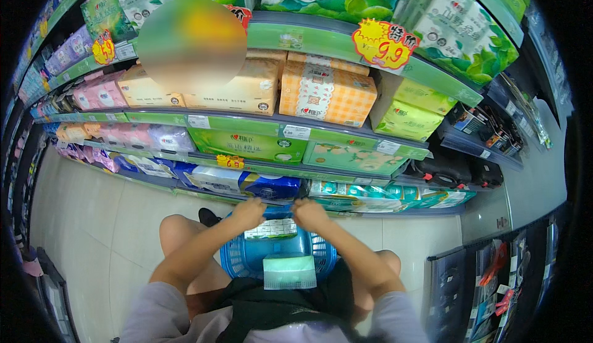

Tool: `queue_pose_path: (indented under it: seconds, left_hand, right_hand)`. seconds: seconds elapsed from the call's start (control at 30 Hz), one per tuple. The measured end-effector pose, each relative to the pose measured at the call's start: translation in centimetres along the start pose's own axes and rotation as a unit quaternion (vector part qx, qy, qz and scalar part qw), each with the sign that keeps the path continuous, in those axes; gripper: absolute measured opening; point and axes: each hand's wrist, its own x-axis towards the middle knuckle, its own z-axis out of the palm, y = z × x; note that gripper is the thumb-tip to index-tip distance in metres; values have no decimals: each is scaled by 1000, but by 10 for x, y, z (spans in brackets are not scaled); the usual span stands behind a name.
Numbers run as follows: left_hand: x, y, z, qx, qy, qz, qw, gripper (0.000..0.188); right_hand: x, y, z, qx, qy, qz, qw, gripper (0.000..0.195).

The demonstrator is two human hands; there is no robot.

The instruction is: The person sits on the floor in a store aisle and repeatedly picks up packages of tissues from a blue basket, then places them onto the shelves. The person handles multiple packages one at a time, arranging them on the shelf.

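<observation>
A blue plastic shopping basket (234, 262) stands between my bent knees. My left hand (250, 213) is curled over its far left rim, and my right hand (309, 215) is curled at the far right rim. The hands are a short gap apart. Their fingertips are blurred or turned away, so whether they grip anything is unclear. Inside the basket, towards the far side, lies a white-and-green printed pack (271, 229). A pale mint-green packet (289, 272) overlaps the near rim. Just beyond my hands, blue-and-white wrapped paper packs (215, 179) fill the bottom shelf.
Tissue shelves span the front, with an orange checked pack (328, 90), a green pack (245, 146) and teal-wrapped rolls (370, 190). Price signs (386, 44) jut from the shelf edge. Black tool cases (444, 169) sit at right. Hanging goods (495, 269) line the near right. Pale tiles (92, 213) cover the floor.
</observation>
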Motion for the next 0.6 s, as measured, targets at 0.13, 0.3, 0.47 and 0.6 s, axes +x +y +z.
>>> queue_pose_path:
  seconds: [0.13,0.3,0.47,0.6]
  left_hand:
    - [3,-12,94,-34,-139,-100,985,76]
    - [8,-6,148,38,-150,-124,980,100]
    - [2,-8,194,100,-35,-136,985,91]
    - [1,-1,194,114,3,-124,986,46]
  right_hand:
    - [7,14,106,43,-168,84,981,56]
    - [3,20,180,-49,-182,101,977,92]
    - [10,3,168,-93,-240,86,962,92]
    - [8,12,207,-54,-179,103,977,54]
